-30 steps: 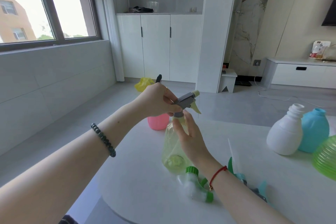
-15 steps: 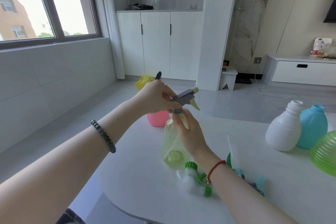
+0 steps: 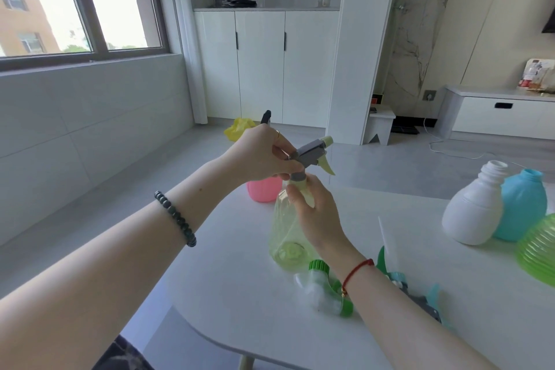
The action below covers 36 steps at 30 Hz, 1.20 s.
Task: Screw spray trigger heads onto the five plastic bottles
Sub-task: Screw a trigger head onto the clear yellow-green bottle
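Observation:
A clear yellow-green bottle [image 3: 283, 237] stands on the white table [image 3: 246, 279]. My right hand [image 3: 315, 216] grips its neck and shoulder. My left hand [image 3: 261, 156] holds the grey trigger head [image 3: 310, 153] with a pale yellow nozzle, seated on the bottle's neck. A pink bottle [image 3: 264, 192] with a dark trigger head stands behind my left hand, mostly hidden. At the right stand a white bottle [image 3: 474, 210] with an open neck, a blue bottle [image 3: 522, 204] and a ribbed green bottle [image 3: 537, 252]. Loose trigger heads lie near my right wrist: a white-and-green one [image 3: 324, 291] and a blue-grey one [image 3: 423, 300].
The table's rounded near edge [image 3: 210, 342] runs below my arms. Beyond the table are grey floor, a yellow bag [image 3: 237, 129], white cabinets [image 3: 264, 66] and a small white stool [image 3: 378, 125]. A low white sideboard [image 3: 504, 112] stands at the far right.
The view has tilted slightly; both hands keep their hold on the trigger head and the yellow-green bottle, with only small shifts of the fingers.

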Motion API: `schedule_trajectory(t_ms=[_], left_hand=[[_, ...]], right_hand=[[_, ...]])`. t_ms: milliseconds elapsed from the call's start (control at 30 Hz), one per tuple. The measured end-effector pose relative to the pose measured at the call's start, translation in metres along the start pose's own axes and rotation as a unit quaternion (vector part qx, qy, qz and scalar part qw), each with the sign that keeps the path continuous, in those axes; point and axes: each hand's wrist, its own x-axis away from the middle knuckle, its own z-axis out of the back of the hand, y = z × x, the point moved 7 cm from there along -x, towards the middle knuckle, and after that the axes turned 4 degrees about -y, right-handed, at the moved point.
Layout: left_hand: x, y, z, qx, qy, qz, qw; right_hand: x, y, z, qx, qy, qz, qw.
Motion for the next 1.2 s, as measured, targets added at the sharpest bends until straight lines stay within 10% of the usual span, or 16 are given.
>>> schedule_trajectory(t_ms=[200, 400, 1200], left_hand=[[0.0003, 0.0045, 0.0011, -0.004, 0.001, 0.006, 1.0], [0.0011, 0.0028, 0.0007, 0.004, 0.006, 0.006, 1.0], [0.0011, 0.0038, -0.0011, 0.023, 0.002, 0.001, 1.0]], right_hand=[[0.0007, -0.0029, 0.008, -0.008, 0.127, 0.008, 0.992], [0.0047, 0.0037, -0.0005, -0.031, -0.004, -0.012, 0.999], [0.0031, 0.0014, 0.0081, -0.081, 0.014, -0.003, 0.997]])
